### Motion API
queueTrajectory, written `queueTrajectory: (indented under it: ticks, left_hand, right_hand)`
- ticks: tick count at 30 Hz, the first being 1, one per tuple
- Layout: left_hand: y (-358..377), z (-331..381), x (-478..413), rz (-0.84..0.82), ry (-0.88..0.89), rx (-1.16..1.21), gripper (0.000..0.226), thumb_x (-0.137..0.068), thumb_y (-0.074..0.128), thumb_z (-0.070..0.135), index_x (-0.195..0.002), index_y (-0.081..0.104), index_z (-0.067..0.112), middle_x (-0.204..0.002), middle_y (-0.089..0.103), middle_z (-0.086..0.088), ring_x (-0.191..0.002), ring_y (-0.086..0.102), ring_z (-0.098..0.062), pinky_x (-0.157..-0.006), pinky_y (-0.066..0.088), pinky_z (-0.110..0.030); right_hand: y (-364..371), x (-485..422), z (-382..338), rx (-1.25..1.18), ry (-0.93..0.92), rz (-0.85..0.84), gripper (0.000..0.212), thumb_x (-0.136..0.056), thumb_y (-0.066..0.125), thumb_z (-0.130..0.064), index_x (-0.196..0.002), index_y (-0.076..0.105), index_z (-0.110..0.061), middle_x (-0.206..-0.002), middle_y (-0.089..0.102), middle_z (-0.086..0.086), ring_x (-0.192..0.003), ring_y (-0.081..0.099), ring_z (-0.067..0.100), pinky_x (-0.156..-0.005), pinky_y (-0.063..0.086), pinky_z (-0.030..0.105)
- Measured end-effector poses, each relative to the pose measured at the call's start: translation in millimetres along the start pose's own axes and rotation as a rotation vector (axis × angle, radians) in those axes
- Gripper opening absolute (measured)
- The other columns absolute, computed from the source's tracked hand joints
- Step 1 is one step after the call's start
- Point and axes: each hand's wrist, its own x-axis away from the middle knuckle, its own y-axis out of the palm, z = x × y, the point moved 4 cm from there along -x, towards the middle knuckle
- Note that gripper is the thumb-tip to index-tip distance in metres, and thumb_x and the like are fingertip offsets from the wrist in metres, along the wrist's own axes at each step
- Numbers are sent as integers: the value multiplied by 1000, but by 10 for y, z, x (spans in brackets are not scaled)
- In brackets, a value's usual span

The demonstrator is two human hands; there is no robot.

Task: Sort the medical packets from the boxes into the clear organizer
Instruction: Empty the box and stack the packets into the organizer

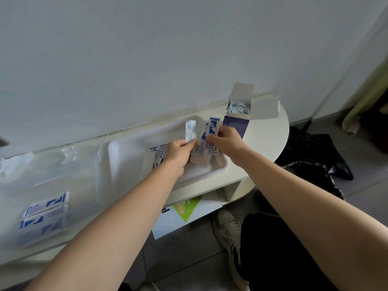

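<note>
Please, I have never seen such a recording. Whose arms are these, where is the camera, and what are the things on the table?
There is no machine here: a person wears a camera on the head, so you look down along both bare arms. The left hand grips a pale packet; the right hand pinches blue-and-white packets above a white tray. An open box of packets stands behind on the table. The clear organizer, at left, holds more packets.

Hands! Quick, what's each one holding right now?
Left hand: closed, holding a pale packet upright.
Right hand: closed, pinching blue-and-white packets.
</note>
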Motion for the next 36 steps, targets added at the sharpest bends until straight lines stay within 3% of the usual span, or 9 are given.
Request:
queueTrajectory:
  ticks: [2,6,11,14,17,21,26,31,36]
  left_hand:
    - [-31,14,22,-8,-6,-7,28,-92,63,19,-118,65,9,-86,69,-3,-72,64,-14,-65,54,-27]
    - [-126,28,52,-56,-53,21,27,-95,58,20,-118,64,7,-93,69,-9,-84,63,-23,-80,53,-37]
    - [-266,29,99,-46,-41,-60,20,-94,60,19,-110,67,9,-92,68,-9,-75,62,-20,-64,53,-30]
    - [-281,0,98,-26,0,-195,11,-93,60,22,-89,71,20,-93,70,-8,-87,65,-29,-76,53,-38]
    - [-172,6,147,-29,81,-378,21,-94,59,27,-74,64,24,-81,68,-2,-82,63,-23,-76,49,-34]
    - [-77,28,200,-52,134,-642,21,-92,57,29,-86,71,15,-91,71,-8,-87,64,-27,-70,48,-31]
    - [-289,82,211,28,151,-784,15,-89,61,21,-100,69,15,-97,69,-9,-90,63,-30,-69,53,-32]
    - [-421,130,190,103,157,-900,2,-85,64,24,-87,65,23,-96,69,-3,-90,64,-27,-73,55,-32]
    - [-370,200,179,145,196,-927,15,-86,65,30,-92,75,21,-93,72,-3,-86,66,-27,-73,55,-32]
  right_hand:
    - [24,-1,1,-11,-3,-15,13,-89,63,-9,-102,66,-6,-100,71,13,-93,69,27,-84,57,40]
    - [104,12,-27,-64,1,-43,19,-89,64,-8,-105,65,2,-102,70,18,-92,68,28,-85,56,40]
    - [190,72,-129,-58,-34,-57,7,-90,61,-7,-95,66,-8,-99,70,14,-90,67,26,-84,55,37]
    - [146,84,-152,-34,-60,17,7,-88,60,-8,-90,66,-12,-97,71,14,-94,68,30,-88,55,43]
    - [91,104,-132,-20,-60,52,9,-86,59,-8,-87,68,-13,-96,72,14,-93,69,28,-88,55,47]
    - [31,106,-72,-5,-27,61,13,-87,58,-8,-96,68,-4,-98,72,13,-92,69,25,-88,55,44]
    - [38,90,-65,-28,-19,57,8,-89,58,-9,-91,66,-11,-97,71,10,-93,68,24,-86,56,39]
    - [73,62,-87,-34,-25,68,16,-88,58,-8,-99,66,0,-95,71,12,-90,68,26,-86,56,41]
    - [60,85,-112,-58,-39,62,17,-89,58,-8,-101,65,0,-96,70,12,-90,68,25,-86,56,39]
